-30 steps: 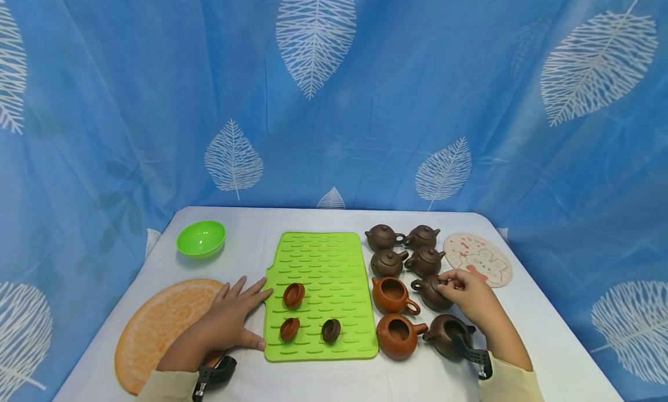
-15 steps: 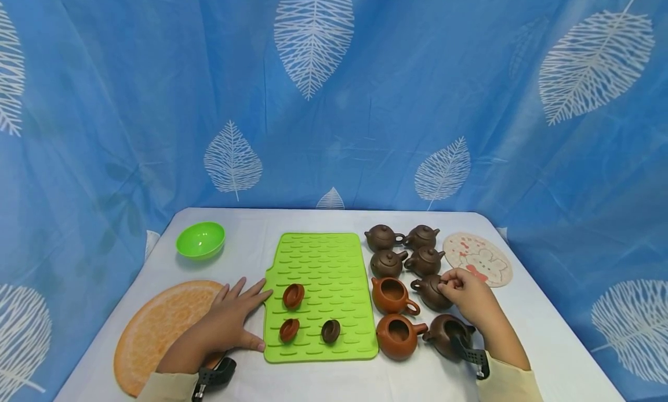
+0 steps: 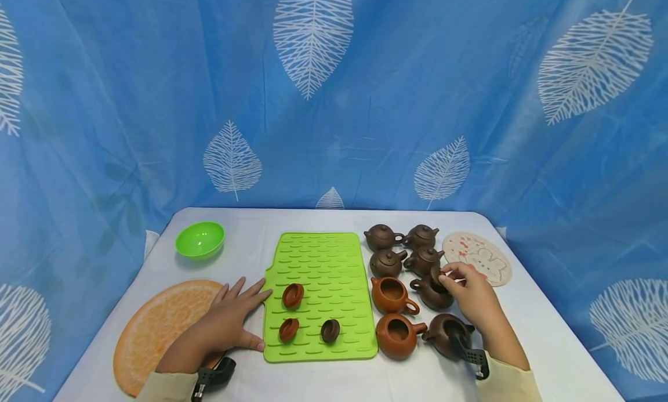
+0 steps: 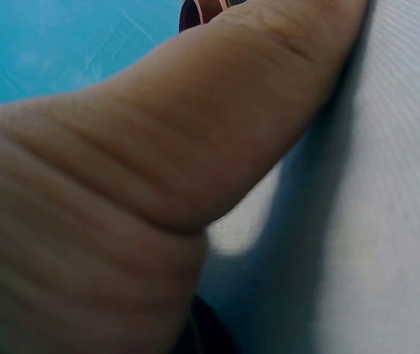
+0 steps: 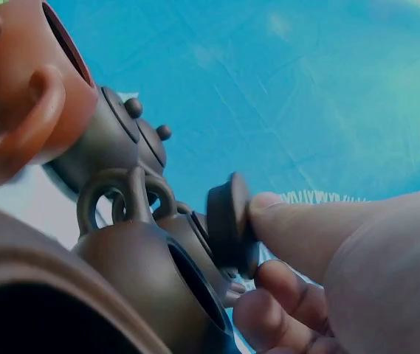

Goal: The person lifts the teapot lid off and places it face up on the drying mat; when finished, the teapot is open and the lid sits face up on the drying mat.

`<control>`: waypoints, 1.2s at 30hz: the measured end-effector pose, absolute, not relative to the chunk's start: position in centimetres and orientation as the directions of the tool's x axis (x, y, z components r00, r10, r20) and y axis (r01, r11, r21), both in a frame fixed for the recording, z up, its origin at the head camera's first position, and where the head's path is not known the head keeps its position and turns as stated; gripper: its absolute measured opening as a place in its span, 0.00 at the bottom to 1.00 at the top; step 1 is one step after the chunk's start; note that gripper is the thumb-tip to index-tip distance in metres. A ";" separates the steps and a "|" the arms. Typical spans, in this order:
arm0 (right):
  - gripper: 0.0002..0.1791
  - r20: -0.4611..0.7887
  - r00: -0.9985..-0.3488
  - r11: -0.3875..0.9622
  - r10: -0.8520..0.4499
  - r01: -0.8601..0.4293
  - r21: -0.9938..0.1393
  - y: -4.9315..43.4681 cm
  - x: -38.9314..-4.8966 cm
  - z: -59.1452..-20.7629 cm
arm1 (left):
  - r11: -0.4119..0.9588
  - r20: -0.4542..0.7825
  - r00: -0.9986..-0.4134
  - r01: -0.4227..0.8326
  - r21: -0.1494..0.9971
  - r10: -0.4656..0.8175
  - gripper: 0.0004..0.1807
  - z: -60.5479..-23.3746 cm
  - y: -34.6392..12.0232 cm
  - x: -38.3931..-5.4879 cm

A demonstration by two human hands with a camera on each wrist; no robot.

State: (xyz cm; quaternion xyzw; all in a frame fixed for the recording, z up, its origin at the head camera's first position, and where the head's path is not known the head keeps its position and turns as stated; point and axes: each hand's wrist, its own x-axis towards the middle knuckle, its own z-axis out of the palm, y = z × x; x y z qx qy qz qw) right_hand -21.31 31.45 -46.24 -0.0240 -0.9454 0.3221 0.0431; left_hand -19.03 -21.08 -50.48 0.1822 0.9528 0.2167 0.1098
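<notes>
We see a person's right hand (image 3: 476, 294) pinching a dark brown lid (image 5: 226, 225) between thumb and fingers at lower right of the frame.
The lid tilts on edge just above the opening of a brown teapot (image 3: 436, 298); we cannot tell whether the two touch. At lower left, we see the left hand (image 3: 233, 314), fingers spread, beside a green mat (image 3: 326, 263) bearing three smaller-looking caps (image 3: 293, 296) near its lower edge.

left hand (image 3: 233, 316): lower left of frame, fingers spread | right hand (image 3: 469, 287): lower right, thumb and fingers pinching
</notes>
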 end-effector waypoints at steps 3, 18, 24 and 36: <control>0.15 0.061 -0.993 0.747 0.100 0.034 -0.664 31.2 -21.3 -46.3 | 0.841 -0.131 -0.910 0.298 0.451 0.393 0.71 -50.5 -21.1 -19.0; 0.14 0.109 -0.990 0.370 0.094 -0.067 -0.927 30.5 -21.3 -46.7 | 0.848 -0.149 -0.911 0.286 0.446 0.385 0.71 -50.6 -21.0 -19.0; 0.16 0.120 -0.993 0.141 -0.002 -0.119 -0.983 30.4 -21.2 -47.3 | 0.850 -0.152 -0.911 0.283 0.444 0.383 0.70 -50.7 -21.0 -19.1; 0.12 0.106 -0.983 -0.303 -0.150 -0.056 -0.951 30.5 -21.4 -47.4 | 0.850 -0.142 -0.913 0.287 0.442 0.382 0.71 -50.9 -21.0 -19.1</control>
